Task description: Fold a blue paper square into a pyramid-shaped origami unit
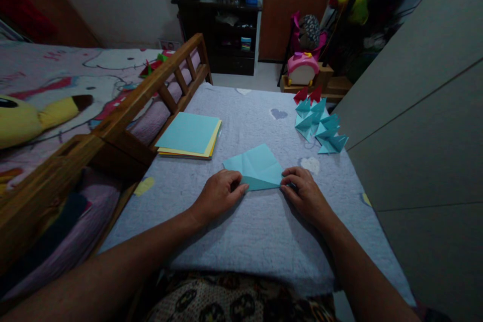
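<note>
Blue sheet [262, 161] lies to the right of the paper stack [188, 133] and a little nearer the person; creases cross it, a narrow darker flap along its near edge. Left hand [222, 191]: fingers curled, thumb and forefinger closed on the sheet's left near edge. Right hand [305, 195]: thumb and fingertips pinching the right corner. To crease this well, I'd keep both ends pinned, match the edges before pressing, then run a thumb firmly along the fold; the soft cloth [245, 241] may blunt the crease.

Surface: pale cloth with heart shapes, under the stack. Blue folded shapes [320, 126] well right of the stack, red ones [307, 95] just behind them. Wooden rail [151, 85] left of the stack. Dim room; dark cabinet [219, 35] beyond the stack, brown door [298, 0] farther right.
</note>
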The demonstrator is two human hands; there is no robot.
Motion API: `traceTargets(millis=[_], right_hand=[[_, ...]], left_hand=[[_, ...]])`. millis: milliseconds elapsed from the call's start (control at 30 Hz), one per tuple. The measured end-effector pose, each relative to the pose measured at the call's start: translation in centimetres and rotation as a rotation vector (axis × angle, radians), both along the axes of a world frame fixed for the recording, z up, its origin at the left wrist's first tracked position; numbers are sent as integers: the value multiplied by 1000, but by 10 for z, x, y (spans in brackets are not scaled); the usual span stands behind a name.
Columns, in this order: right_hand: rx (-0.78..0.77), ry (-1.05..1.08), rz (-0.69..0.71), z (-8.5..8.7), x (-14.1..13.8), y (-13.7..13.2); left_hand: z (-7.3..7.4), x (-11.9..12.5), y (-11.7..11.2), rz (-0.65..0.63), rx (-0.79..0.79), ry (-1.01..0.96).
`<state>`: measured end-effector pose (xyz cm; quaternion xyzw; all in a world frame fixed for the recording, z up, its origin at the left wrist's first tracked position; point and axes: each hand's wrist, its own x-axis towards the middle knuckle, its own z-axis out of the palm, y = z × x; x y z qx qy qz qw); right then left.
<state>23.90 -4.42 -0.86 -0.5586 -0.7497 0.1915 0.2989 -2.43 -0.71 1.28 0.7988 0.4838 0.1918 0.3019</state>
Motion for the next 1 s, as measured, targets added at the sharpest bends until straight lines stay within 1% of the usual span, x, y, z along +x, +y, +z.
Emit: traceTargets(millis=[200, 367, 600, 767, 900, 1000], right_hand=[[-20, -8, -39, 2, 1, 1], [-32, -18, -78, 1, 2, 1], [-35, -20, -108, 0, 1, 0], [-52, -21, -133, 0, 3, 0], [-76, -10, -113, 1, 6, 0], [-84, -2, -123, 2, 9, 0]], left_hand=[[6, 5, 4, 40, -58, 88], [11, 10, 8, 47, -93, 163], [13, 14, 13, 66, -61, 268], [13, 17, 13, 72, -28, 353], [13, 19, 12, 71, -1, 417], [11, 19, 12, 62, 7, 429]])
